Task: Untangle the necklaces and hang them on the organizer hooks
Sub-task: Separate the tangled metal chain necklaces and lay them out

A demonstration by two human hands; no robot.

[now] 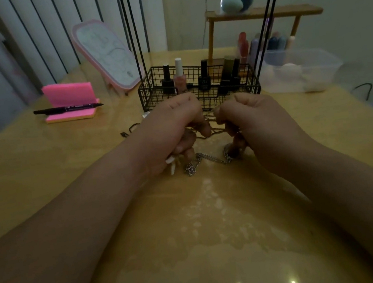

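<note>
Tangled necklaces (209,157) are pinched between a left hand (172,131) and right hand (256,119), fingers curled, just above the table (65,170) before the wire organizer (199,86). Nothing is seen hung yet; untangling appears unfinished.

Glossy wooden table (217,233): wire basket (155,97), pink mirror (108,54), pink notepad (68,93), clear tub (309,64), wooden shelf (266,13), silver chain (209,158).

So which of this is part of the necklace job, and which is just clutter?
Job: left hand, right hand, tangled necklaces they grip, silver chain, wire organizer.
Clutter: sticky notes, marker, mirror, nail polish bottles, wooden shelf, plastic tub.
</note>
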